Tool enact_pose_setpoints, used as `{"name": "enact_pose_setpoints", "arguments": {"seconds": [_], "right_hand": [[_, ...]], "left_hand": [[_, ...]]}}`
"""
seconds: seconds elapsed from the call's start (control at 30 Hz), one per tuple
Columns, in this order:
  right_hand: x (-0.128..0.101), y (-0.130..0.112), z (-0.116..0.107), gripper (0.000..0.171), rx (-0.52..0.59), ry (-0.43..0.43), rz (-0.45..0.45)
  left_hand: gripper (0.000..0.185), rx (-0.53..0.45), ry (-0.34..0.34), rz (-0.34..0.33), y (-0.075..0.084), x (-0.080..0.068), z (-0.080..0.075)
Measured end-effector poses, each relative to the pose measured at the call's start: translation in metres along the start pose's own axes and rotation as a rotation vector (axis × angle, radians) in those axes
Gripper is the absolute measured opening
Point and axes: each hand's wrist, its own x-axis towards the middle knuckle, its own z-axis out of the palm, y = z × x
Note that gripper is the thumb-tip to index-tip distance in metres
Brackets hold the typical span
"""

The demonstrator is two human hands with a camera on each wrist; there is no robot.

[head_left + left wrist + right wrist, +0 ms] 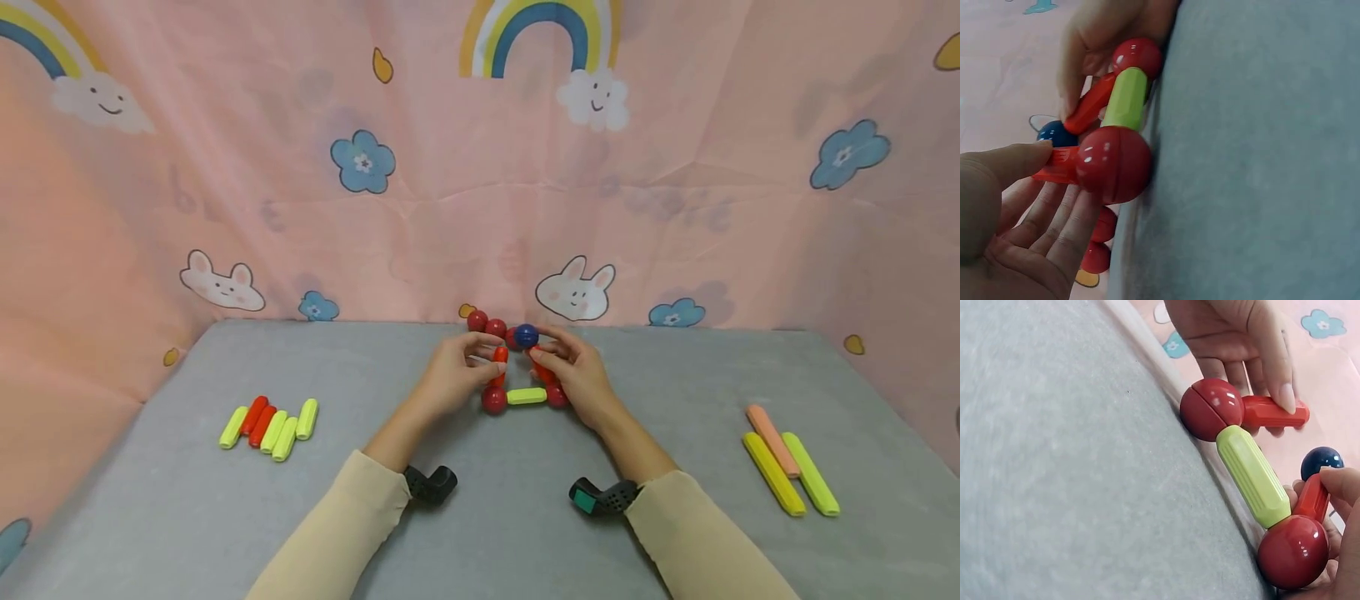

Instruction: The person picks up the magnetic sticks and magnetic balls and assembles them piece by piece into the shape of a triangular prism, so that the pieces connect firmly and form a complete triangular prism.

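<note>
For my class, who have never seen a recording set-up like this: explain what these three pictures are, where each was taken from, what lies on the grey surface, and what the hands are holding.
No machine here: a person works with bare hands. The wide picture comes from a camera on the head, looking down; the two close-ups come from cameras strapped to each wrist.

The left hand pinches a short red rod standing up from a red ball. The right hand holds a second red rod topped by a blue ball. A yellow-green rod joins the two bottom balls.

On the grey table also lie a cluster of short rods at left, three long sticks at right, and spare red balls behind.
</note>
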Motion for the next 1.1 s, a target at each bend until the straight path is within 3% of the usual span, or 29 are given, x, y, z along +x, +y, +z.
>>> {"name": "enact_pose_setpoints", "arguments": {"seconds": [0.2, 0.47, 0.8, 1.1], "right_hand": [[0.001, 0.001, 0.002, 0.046, 0.004, 0.003, 0.001], [0.001, 0.000, 0.003, 0.046, 0.023, -0.011, -0.018], [0.002, 0.001, 0.001, 0.041, 0.022, -0.010, -0.009], [0.000, 0.000, 0.001, 0.040, 0.006, -0.050, -0.059]], "left_hand": [[0.033, -0.016, -0.007, 0.023, -0.006, -0.001, 0.004], [0.044, 0.054, -0.043, 0.020, -0.013, -0.002, 0.007], [0.041, 0.020, -0.066, 0.041, -0.011, -0.004, 0.011], [0.041, 0.023, -0.066, 0.038, -0.014, -0.001, 0.012]]}}
